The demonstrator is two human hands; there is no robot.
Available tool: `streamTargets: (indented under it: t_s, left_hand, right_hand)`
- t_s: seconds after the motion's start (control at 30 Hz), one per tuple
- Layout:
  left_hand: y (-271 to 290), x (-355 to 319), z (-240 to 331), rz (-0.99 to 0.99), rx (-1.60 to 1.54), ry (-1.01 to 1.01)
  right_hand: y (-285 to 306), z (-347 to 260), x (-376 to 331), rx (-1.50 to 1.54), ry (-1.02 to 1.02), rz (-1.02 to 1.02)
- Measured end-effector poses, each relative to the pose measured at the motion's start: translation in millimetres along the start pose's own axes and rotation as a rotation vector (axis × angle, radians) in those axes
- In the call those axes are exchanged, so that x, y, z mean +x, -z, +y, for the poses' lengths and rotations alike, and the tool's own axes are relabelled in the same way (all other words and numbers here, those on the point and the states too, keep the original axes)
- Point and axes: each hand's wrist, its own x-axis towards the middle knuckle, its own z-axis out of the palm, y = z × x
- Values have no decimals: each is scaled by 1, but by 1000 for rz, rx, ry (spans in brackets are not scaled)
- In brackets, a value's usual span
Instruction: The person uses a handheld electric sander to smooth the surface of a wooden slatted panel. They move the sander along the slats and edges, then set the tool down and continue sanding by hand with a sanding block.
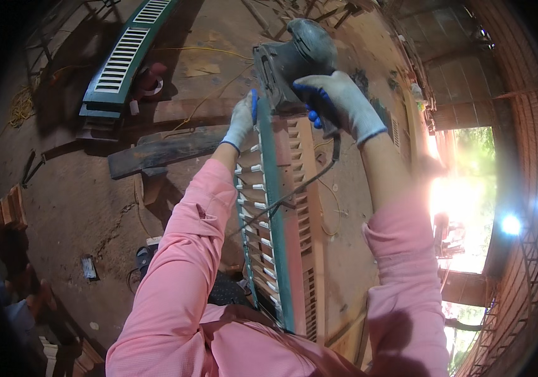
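Observation:
My right hand (344,103), in a white glove with blue fingers, is closed round the handle of a dark corded power sander (297,60). The sander is tilted above the far end of a green and white louvered panel (271,213), which stands on edge in front of me. From the sander a black cord hangs down across the panel. My left hand (242,119), gloved the same way, is closed at the panel's far end, close to the sander's lower left. Its fingertips are partly hidden.
Bare wooden louvered panels (303,207) stand against the green one on its right. A finished-looking green louvered panel (121,60) lies far left, with a dark plank (162,151) nearer. Yellow cord (206,49) trails over the floor. Bright openings (470,195) are at right.

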Motion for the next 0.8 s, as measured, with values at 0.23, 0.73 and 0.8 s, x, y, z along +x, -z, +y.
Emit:
streamTargets:
  t_s: [0.23,0.73,0.8]
  left_hand:
    - [2,-20,10,64,186,-67]
    - [-3,-42,38,-28,306,-112]
    - [6,-31,33,14,214,-83]
  right_hand:
    - [-3,16,-19,52,29,-43]
    - [6,31,16,125,65,-22]
    - [5,36,12,134,64,-50]
